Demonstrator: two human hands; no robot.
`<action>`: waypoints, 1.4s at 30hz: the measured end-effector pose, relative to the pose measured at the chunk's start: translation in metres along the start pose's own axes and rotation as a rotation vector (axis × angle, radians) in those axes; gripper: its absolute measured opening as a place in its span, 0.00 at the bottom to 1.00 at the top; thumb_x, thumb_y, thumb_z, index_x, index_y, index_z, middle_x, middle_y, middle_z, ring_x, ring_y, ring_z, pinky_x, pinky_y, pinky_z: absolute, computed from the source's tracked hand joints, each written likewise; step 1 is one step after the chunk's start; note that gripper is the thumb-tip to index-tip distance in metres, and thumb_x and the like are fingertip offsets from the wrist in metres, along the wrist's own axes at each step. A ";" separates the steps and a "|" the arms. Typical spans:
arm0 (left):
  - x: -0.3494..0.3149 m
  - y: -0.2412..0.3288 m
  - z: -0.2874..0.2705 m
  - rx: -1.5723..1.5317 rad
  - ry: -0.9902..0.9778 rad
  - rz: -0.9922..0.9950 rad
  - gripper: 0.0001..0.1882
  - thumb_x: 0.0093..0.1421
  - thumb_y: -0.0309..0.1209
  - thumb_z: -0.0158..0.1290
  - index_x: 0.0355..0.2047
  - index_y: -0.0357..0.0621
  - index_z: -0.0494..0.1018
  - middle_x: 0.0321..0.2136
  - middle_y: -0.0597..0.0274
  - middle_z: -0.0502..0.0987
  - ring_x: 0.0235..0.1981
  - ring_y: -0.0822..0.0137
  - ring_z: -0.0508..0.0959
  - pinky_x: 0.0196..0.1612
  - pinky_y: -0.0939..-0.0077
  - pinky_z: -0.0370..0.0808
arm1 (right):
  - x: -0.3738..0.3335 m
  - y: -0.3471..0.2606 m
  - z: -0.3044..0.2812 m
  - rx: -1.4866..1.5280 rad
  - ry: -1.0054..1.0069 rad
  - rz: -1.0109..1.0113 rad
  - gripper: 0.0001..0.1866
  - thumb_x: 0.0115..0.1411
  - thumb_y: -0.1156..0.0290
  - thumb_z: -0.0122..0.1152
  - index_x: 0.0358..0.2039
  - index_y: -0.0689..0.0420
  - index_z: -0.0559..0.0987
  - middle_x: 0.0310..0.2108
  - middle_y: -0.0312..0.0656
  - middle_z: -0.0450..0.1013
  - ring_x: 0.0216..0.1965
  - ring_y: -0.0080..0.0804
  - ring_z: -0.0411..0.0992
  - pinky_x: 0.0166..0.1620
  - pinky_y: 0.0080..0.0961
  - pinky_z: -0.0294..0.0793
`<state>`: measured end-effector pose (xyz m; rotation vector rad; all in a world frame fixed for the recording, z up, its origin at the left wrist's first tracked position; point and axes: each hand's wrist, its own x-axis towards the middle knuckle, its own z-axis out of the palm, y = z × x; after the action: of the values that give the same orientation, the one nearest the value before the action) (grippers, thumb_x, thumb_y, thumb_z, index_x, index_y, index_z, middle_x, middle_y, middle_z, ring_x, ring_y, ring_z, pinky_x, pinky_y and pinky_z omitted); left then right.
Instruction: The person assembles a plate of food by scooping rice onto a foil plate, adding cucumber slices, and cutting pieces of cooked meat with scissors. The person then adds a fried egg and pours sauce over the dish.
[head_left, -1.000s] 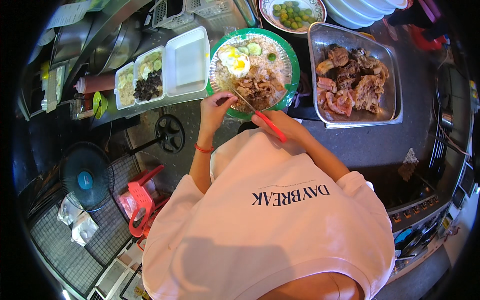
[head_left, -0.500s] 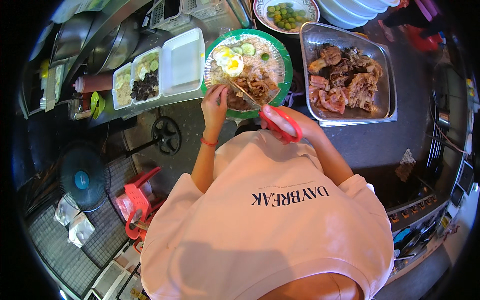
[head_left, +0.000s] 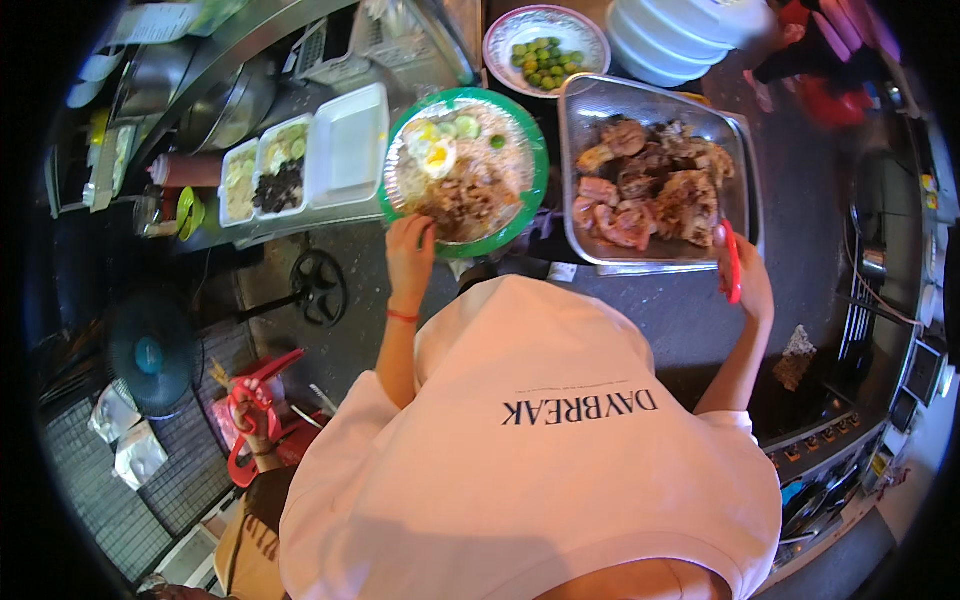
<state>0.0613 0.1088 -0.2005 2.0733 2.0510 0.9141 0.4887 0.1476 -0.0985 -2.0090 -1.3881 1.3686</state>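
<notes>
My left hand is at the near left rim of a green-edged round plate, fingers bent and slightly apart over the food, holding nothing I can see. On the plate lie rice, a fried egg, cucumber slices, a small green citrus and cut brown meat. My right hand grips red-handled scissors at the near right corner of a steel tray. Cooked meat pieces fill the tray; the scissors' blades are hard to make out.
Left of the plate sit an open white foam box and a part-filled one. Behind are a bowl of green citrus and stacked white containers. Another person's hand holds something red at lower left.
My right hand has swung from the plate to the tray's right corner with the scissors. My left hand has lost its pinch on the meat. Another person has come in at lower left.
</notes>
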 end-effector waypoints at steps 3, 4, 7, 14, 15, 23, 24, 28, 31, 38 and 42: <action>0.006 0.011 -0.003 -0.038 0.061 0.020 0.06 0.49 0.22 0.52 0.29 0.38 0.71 0.27 0.57 0.73 0.28 0.60 0.73 0.31 0.75 0.70 | 0.019 0.026 -0.008 0.308 -0.215 -0.032 0.32 0.56 0.40 0.35 0.31 0.60 0.71 0.09 0.28 0.56 0.09 0.16 0.57 0.13 0.12 0.55; 0.005 0.013 -0.002 -0.086 0.012 -0.033 0.06 0.49 0.22 0.52 0.29 0.39 0.71 0.29 0.55 0.73 0.30 0.58 0.73 0.33 0.72 0.70 | 0.021 0.027 -0.007 0.548 -0.391 -0.075 0.30 0.58 0.42 0.32 0.30 0.59 0.70 0.09 0.28 0.55 0.08 0.16 0.54 0.11 0.13 0.53; 0.001 0.016 0.002 -0.100 0.042 -0.055 0.07 0.49 0.23 0.53 0.30 0.38 0.71 0.30 0.55 0.73 0.31 0.58 0.73 0.34 0.72 0.70 | 0.025 0.037 0.000 0.809 -0.636 -0.154 0.37 0.54 0.37 0.27 0.31 0.63 0.68 0.09 0.32 0.57 0.07 0.18 0.53 0.10 0.14 0.52; 0.043 0.130 -0.007 -0.265 0.084 0.105 0.06 0.48 0.25 0.53 0.28 0.39 0.70 0.28 0.55 0.72 0.33 0.56 0.70 0.39 0.66 0.66 | 0.005 0.019 0.012 0.816 -0.714 -0.315 0.35 0.56 0.39 0.31 0.30 0.63 0.70 0.10 0.33 0.60 0.10 0.19 0.58 0.13 0.15 0.57; 0.053 0.154 -0.001 -0.311 0.106 0.227 0.08 0.47 0.25 0.54 0.30 0.39 0.71 0.28 0.55 0.72 0.33 0.57 0.70 0.39 0.66 0.67 | 0.002 0.015 0.016 0.793 -0.733 -0.287 0.34 0.56 0.39 0.32 0.30 0.61 0.70 0.11 0.33 0.61 0.10 0.19 0.59 0.13 0.14 0.58; 0.091 0.231 0.029 -0.568 0.033 0.491 0.07 0.46 0.22 0.54 0.28 0.36 0.72 0.26 0.57 0.72 0.29 0.58 0.71 0.34 0.72 0.70 | -0.013 -0.011 0.016 0.557 -0.771 -0.293 0.31 0.58 0.43 0.30 0.35 0.62 0.67 0.14 0.33 0.60 0.13 0.18 0.58 0.18 0.14 0.58; 0.089 0.230 0.029 -0.581 0.059 0.487 0.07 0.46 0.22 0.54 0.27 0.35 0.71 0.26 0.57 0.71 0.29 0.58 0.71 0.34 0.72 0.70 | -0.012 -0.010 0.017 0.510 -0.734 -0.275 0.31 0.58 0.43 0.30 0.36 0.61 0.68 0.14 0.33 0.60 0.14 0.18 0.58 0.18 0.14 0.58; 0.085 0.206 0.016 -0.489 0.185 0.364 0.06 0.46 0.21 0.53 0.26 0.35 0.70 0.28 0.55 0.71 0.30 0.59 0.72 0.34 0.71 0.70 | -0.002 -0.011 0.014 0.244 -0.568 -0.275 0.31 0.56 0.40 0.33 0.35 0.57 0.70 0.15 0.32 0.61 0.15 0.19 0.60 0.19 0.14 0.62; 0.083 0.156 0.000 -0.333 0.320 0.166 0.05 0.46 0.22 0.51 0.26 0.37 0.69 0.27 0.55 0.71 0.30 0.57 0.71 0.34 0.68 0.69 | 0.023 0.003 -0.006 -0.103 -0.151 -0.246 0.32 0.52 0.38 0.41 0.34 0.57 0.71 0.15 0.35 0.65 0.16 0.20 0.65 0.20 0.18 0.64; 0.014 0.044 -0.001 0.121 0.093 0.071 0.11 0.46 0.29 0.54 0.32 0.42 0.71 0.33 0.61 0.69 0.39 0.60 0.66 0.42 0.66 0.64 | 0.110 0.038 -0.011 -0.699 0.162 -0.509 0.21 0.44 0.63 0.60 0.37 0.62 0.72 0.35 0.58 0.69 0.43 0.53 0.63 0.46 0.37 0.63; 0.007 0.050 -0.037 0.073 0.281 -0.087 0.14 0.46 0.31 0.55 0.36 0.44 0.71 0.38 0.62 0.67 0.42 0.61 0.65 0.44 0.67 0.64 | 0.081 -0.019 -0.018 -0.717 0.172 -0.502 0.16 0.47 0.66 0.58 0.32 0.64 0.73 0.34 0.59 0.68 0.39 0.54 0.65 0.41 0.40 0.65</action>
<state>0.0879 0.0980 -0.1444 1.9667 2.3225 1.1921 0.4989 0.2293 -0.1181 -1.8656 -2.3081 0.4983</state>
